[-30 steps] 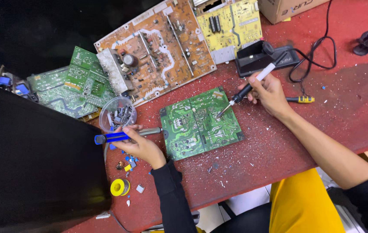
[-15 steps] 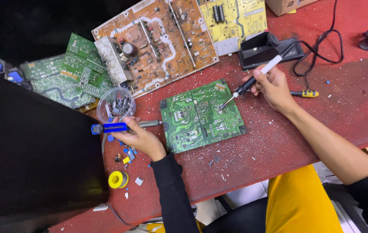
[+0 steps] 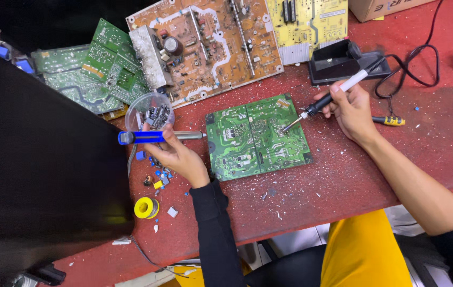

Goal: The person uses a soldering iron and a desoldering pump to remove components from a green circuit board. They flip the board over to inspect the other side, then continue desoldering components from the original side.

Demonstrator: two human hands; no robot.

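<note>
A green circuit board (image 3: 255, 135) lies flat on the red worktable (image 3: 343, 180). My right hand (image 3: 349, 109) grips a soldering iron (image 3: 326, 99) with a white and black handle; its tip touches the board's upper right area. My left hand (image 3: 176, 154) holds a blue and silver desoldering pump (image 3: 157, 136) level, its nozzle pointing right toward the board's left edge, a short way off it.
A large brown circuit board (image 3: 205, 45), a yellow board (image 3: 306, 21) and green boards (image 3: 93, 66) lie at the back. A clear cup of parts (image 3: 149, 114), a black iron stand (image 3: 338, 61), a cable (image 3: 423, 58), a yellow-handled screwdriver (image 3: 388, 120), a yellow solder spool (image 3: 145, 207), loose components and a big black panel (image 3: 40, 180) surround the work.
The view has shifted slightly. Both hands keep their tools; the iron tip stays on the board and the pump stays beside its left edge.
</note>
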